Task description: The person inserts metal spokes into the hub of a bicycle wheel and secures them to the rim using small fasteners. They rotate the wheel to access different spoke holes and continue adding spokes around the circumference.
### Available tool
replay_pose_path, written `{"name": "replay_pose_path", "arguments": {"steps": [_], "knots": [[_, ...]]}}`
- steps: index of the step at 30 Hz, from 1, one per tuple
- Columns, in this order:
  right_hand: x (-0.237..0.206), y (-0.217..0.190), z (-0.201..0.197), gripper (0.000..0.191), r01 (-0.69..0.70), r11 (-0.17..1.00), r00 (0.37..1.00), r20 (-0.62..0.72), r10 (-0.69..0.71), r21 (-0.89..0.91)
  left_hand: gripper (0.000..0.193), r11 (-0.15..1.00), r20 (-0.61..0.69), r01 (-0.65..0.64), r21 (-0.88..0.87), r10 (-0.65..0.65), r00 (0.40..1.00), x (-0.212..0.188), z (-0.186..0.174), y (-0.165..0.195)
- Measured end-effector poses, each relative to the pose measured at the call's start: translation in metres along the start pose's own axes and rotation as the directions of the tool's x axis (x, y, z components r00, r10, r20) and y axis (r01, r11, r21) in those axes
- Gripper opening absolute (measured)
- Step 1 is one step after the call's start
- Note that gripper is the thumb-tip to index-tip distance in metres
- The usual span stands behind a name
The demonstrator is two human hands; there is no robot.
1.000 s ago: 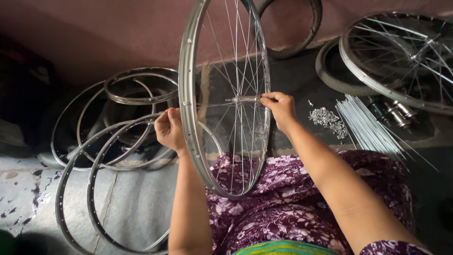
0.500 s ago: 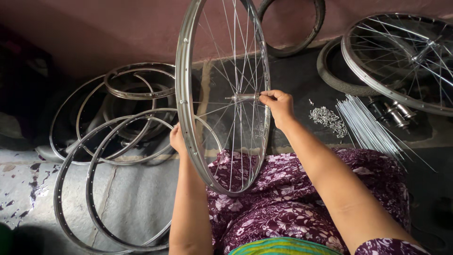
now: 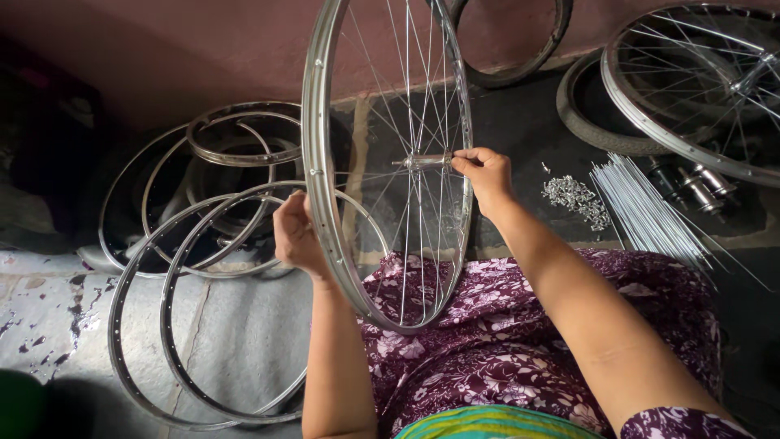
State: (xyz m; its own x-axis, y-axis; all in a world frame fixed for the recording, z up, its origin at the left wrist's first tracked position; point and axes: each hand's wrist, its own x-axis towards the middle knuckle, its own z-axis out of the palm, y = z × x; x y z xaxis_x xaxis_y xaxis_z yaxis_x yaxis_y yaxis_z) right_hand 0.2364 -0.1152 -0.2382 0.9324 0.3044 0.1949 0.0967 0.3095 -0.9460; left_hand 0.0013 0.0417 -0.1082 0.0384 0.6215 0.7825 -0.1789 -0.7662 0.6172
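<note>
- Steel-bright spoked wheel [image 3: 325, 162] stands upright on its edge in the person's lap, its bottom curve pressed against the purple flowered cloth [image 3: 487, 358] and its top running out of the picture.
- Left hand [image 3: 294, 236] sits on the outer left side of the rim, fingers curled in around the metal edge; how tightly they close cannot be told, since the rim hides the fingertips.
- Right hand [image 3: 485, 175] reaches to the centre from the right, fingers pinched narrow on the end of the hub axle [image 3: 421, 162].
- Left of the wheel, bare rims [image 3: 142, 325] lie overlapping on the grey floor, their nearest arcs passing just beneath the left wrist, so the room on that side is tight.
- Further back on the left, more bare hoops [image 3: 236, 134] are stacked against the base of the pink wall.
- Right of the right forearm, a bundle of loose spokes [image 3: 650, 211] fans out on the dark floor, near the knee.
- Between the spokes and the right hand lies a small heap of metal nipples [image 3: 575, 197], apart from both.
- At the far right a second laced wheel [image 3: 691, 122] leans over a black tyre [image 3: 585, 122], well apart from the hands.
- Open floor shows mostly low on the left, inside the lying rims.
</note>
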Motion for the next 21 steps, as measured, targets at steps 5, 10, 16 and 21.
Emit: {"name": "replay_pose_path", "arguments": {"steps": [5, 10, 16, 21], "knots": [[-0.002, -0.004, 0.000, 0.017, -0.020, 1.000, 1.000, -0.023, 0.020, -0.016, 0.044, 0.955, 0.058, -0.282, 0.091, 0.278, 0.959, 0.018, 0.017, 0.025], [-0.001, -0.006, -0.001, 0.017, -0.028, 1.000, 1.000, -0.013, 0.028, -0.001, 0.058, 0.927, 0.042, -0.170, 0.336, 0.165, 0.985, 0.025, 0.038, 0.034], [-0.001, -0.003, -0.004, 0.017, -0.020, 1.000, 1.000, 0.021, 0.020, 0.000, 0.034, 0.727, 0.237, 0.163, -0.667, 0.000, 0.971, 0.012, 0.042, 0.019], [0.001, -0.003, -0.001, 0.017, -0.047, 0.998, 0.999, 0.018, 0.047, 0.032, 0.026, 0.656, 0.370, 0.332, -0.678, -0.086, 0.925, 0.008, 0.037, 0.002]]}}
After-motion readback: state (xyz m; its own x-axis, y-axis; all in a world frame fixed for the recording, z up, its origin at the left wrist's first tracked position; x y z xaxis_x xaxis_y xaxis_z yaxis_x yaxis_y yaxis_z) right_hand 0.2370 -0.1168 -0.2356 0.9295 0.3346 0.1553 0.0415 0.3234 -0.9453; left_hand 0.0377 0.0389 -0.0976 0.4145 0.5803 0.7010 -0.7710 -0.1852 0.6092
